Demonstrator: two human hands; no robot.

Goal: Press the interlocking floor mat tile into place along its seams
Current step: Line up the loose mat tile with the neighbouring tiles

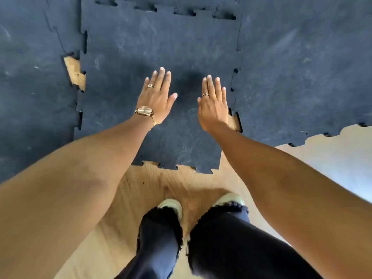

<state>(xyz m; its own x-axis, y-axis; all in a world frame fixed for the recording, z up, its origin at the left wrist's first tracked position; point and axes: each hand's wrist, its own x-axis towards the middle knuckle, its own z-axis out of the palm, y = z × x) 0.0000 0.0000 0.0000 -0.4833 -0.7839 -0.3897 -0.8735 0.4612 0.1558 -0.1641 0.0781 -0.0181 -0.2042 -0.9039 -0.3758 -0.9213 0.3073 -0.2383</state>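
Note:
A dark grey interlocking mat tile (pixel 141 47) lies in front of me among other dark tiles, its toothed edges loosely meshed. Gaps show bare wood at its left seam (pixel 75 72) and at its right seam (pixel 234 121). The far seam (pixel 165 10) has open notches. My left hand (pixel 158 97), with a watch and a ring, hovers flat over the tile's middle, fingers extended and holding nothing. Beside it, close to the right seam, my right hand (pixel 213 103) is also flat and empty. Whether the palms touch the tile is unclear.
Neighbouring mat tiles lie to the left (pixel 34 87) and to the right (pixel 302 67). A light wooden floor (pixel 153 184) borders the tile's near toothed edge. My two feet in pale shoes (pixel 173 206) and dark trousers stand on the wood just behind the tile.

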